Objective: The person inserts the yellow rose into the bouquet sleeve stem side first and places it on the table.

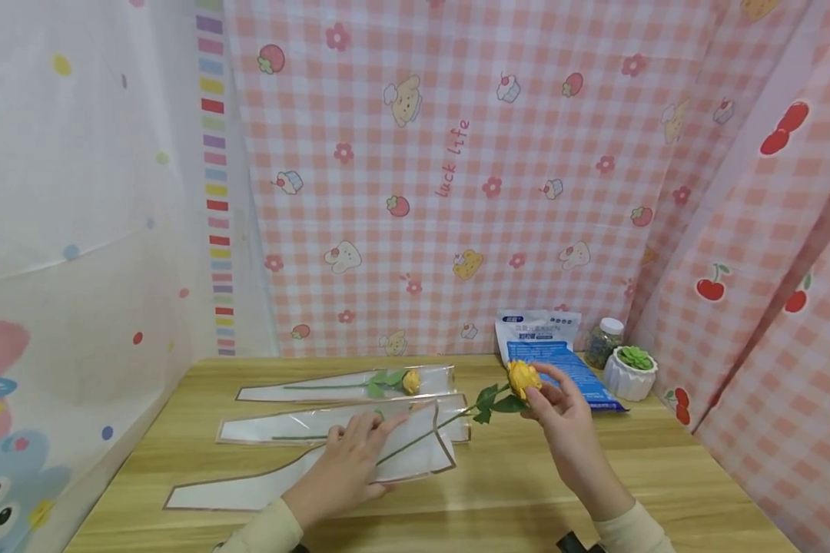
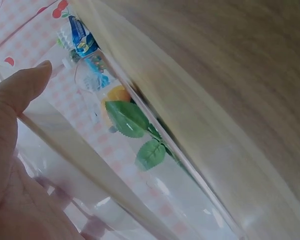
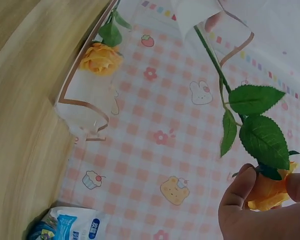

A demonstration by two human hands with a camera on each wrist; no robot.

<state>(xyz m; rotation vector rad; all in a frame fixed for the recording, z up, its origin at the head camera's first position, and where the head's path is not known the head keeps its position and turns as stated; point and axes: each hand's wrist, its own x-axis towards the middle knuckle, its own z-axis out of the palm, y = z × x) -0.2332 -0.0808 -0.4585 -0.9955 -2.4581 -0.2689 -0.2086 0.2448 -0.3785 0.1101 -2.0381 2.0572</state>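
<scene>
My right hand pinches the bloom of a yellow artificial rose between thumb and fingers, as the right wrist view also shows. The rose's green stem slants down leftward, its lower part inside a clear, white-backed flower sleeve with a brown border. Bloom and leaves are outside the sleeve's mouth. My left hand holds this nearest sleeve across its middle, thumb on the near side and fingers on the far side. The film partly blurs those fingers in the left wrist view.
Behind lie a second sleeve with a stem in it and a third sleeve holding a yellow rose. A blue-and-white bag, a lidded jar and a potted succulent stand at the back right of the wooden table.
</scene>
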